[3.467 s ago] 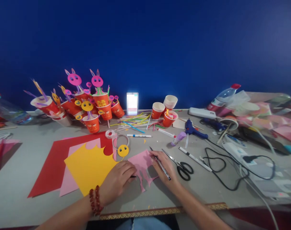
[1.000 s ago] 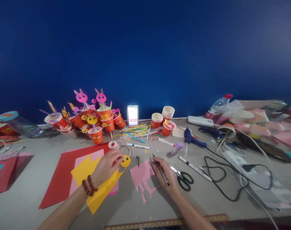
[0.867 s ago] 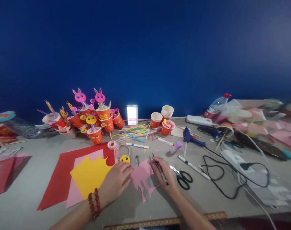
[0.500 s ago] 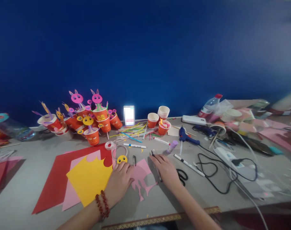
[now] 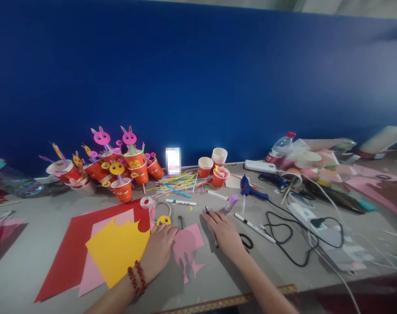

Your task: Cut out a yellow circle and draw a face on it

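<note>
My left hand (image 5: 159, 245) lies low over the table with its fingers stretched out. Its fingertips are by a small yellow paper face (image 5: 163, 220) with eyes, and its thumb side is at a cut-out piece of pink paper (image 5: 193, 236) with ragged strips. My right hand (image 5: 223, 229) rests palm down, fingers bent over a slim dark-tipped pen (image 5: 215, 240); the hand hides part of it. Black scissor handles (image 5: 246, 241) show beside that wrist, their blades out of sight. Left of my left hand lies a yellow sheet (image 5: 116, 246) with scalloped cuts, over pink and red sheets (image 5: 63, 257).
Decorated red paper cups (image 5: 122, 192) stand at the back left. Thin coloured sticks (image 5: 177, 185), a tape roll (image 5: 146, 202), a glue stick (image 5: 231, 202) and a marker (image 5: 254, 227) lie nearby. Right are a blue glue gun (image 5: 252, 191), looping cables and a power strip (image 5: 305, 213).
The view has tilted up a little, showing the wall's top edge. Both hands stay nearly in place; the pink paper's lower strips have shifted slightly.
</note>
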